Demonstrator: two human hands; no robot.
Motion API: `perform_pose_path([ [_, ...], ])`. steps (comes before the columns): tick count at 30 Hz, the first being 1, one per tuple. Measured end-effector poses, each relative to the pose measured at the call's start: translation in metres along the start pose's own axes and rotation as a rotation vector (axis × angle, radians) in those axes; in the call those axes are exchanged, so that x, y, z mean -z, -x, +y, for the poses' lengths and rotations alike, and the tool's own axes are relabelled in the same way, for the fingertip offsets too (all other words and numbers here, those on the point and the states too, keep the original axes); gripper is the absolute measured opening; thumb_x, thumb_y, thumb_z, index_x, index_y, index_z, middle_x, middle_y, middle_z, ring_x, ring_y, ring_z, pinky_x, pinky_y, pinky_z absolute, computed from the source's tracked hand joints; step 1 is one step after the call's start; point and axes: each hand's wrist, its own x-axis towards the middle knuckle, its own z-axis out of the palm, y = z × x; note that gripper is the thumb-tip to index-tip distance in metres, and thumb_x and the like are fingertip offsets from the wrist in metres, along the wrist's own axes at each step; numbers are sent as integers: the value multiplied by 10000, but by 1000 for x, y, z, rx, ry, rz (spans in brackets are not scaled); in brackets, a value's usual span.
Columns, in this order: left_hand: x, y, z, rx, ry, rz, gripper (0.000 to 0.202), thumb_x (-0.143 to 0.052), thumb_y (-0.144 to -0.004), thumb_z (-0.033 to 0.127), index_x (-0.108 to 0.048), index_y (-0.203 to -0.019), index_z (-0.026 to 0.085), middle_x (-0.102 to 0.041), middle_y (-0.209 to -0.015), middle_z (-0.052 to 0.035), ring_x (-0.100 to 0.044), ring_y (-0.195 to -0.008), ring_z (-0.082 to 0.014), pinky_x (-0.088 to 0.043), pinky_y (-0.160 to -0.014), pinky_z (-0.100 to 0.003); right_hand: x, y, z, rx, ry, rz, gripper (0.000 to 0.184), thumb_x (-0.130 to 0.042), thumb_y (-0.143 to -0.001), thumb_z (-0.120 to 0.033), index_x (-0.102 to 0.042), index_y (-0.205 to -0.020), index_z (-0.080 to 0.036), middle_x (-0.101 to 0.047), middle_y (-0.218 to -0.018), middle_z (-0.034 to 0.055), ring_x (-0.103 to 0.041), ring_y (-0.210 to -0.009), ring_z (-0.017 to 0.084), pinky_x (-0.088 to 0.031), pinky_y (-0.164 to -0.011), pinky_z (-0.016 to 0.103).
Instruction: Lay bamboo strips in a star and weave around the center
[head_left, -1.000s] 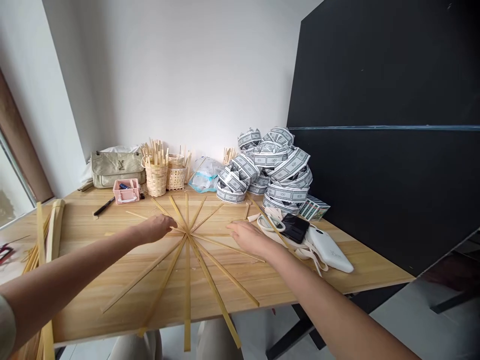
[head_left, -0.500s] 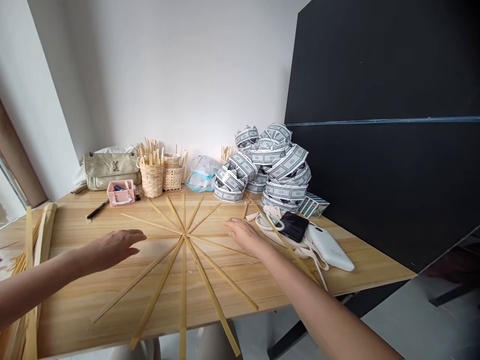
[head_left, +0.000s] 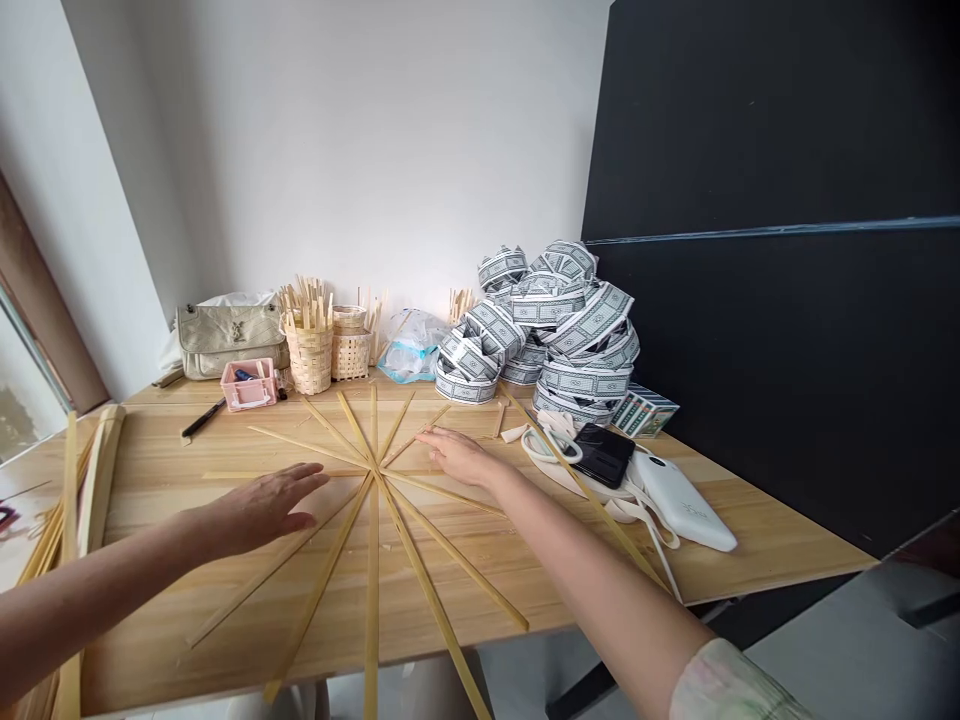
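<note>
Several long bamboo strips (head_left: 373, 560) lie crossed in a star on the wooden table (head_left: 525, 560), meeting at a centre near the table's middle. My left hand (head_left: 266, 505) lies flat and open on the table, left of the centre, over one of the lower-left strips. My right hand (head_left: 456, 455) rests open with fingers stretched out, just right of the centre, touching the strips that run to the right. Neither hand holds anything.
A bundle of spare strips (head_left: 82, 480) lies at the left edge. Small woven baskets (head_left: 311, 350), a pink box (head_left: 249, 384), a beige bag (head_left: 225, 335) and a pile of patterned bands (head_left: 555, 330) stand at the back. A phone (head_left: 600, 455) and a white power bank (head_left: 686, 505) lie at the right.
My left hand drew back from the star's centre to the left and now lies flat. My right hand slid left toward the centre.
</note>
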Motion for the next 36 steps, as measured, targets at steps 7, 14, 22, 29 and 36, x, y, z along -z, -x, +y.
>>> perform_pose_path([
  [7, 3, -27, 15, -91, -127, 66, 380, -367, -841, 191, -447, -1212, 186, -408, -1320, -79, -375, -1204, -180, -315, -996, -318, -6, -12, -6, 79, 43, -10, 361, -365, -823, -125, -516, -1148, -158, -512, -1195, 95, -406, -1167, 180, -313, -969, 335],
  [14, 9, -83, 13, -177, -139, 30, 389, -317, -835, 98, -458, -1192, 160, -428, -1304, -87, -366, -1210, -164, -321, -987, -286, -8, -8, -11, 119, 91, 11, 338, -379, -811, -110, -526, -1116, -125, -506, -1195, 117, -402, -1165, 187, -316, -961, 328],
  [22, -3, -88, 19, -267, -127, 22, 325, -343, -832, 116, -529, -1093, 172, -542, -1182, -81, -477, -1111, -177, -385, -921, -289, -10, -5, -16, 146, 116, 20, 329, -383, -814, -126, -526, -1110, -108, -515, -1180, 140, -413, -1153, 204, -302, -971, 343],
  [29, -3, -87, 20, -294, -164, 12, 281, -364, -820, 107, -564, -1012, 149, -584, -1098, -101, -522, -1044, -193, -394, -897, -299, -15, -8, -7, 144, 121, 12, 388, -345, -799, -83, -509, -1148, -121, -509, -1198, 121, -422, -1145, 199, -317, -961, 324],
  [36, -8, -87, 18, -321, -79, 5, 287, -331, -855, 188, -544, -1048, 186, -576, -1127, -65, -509, -1061, -176, -394, -876, -273, -10, -13, -12, 139, 137, -40, 506, -356, -717, -1, -484, -1187, -136, -501, -1211, 113, -418, -1147, 199, -341, -935, 326],
])
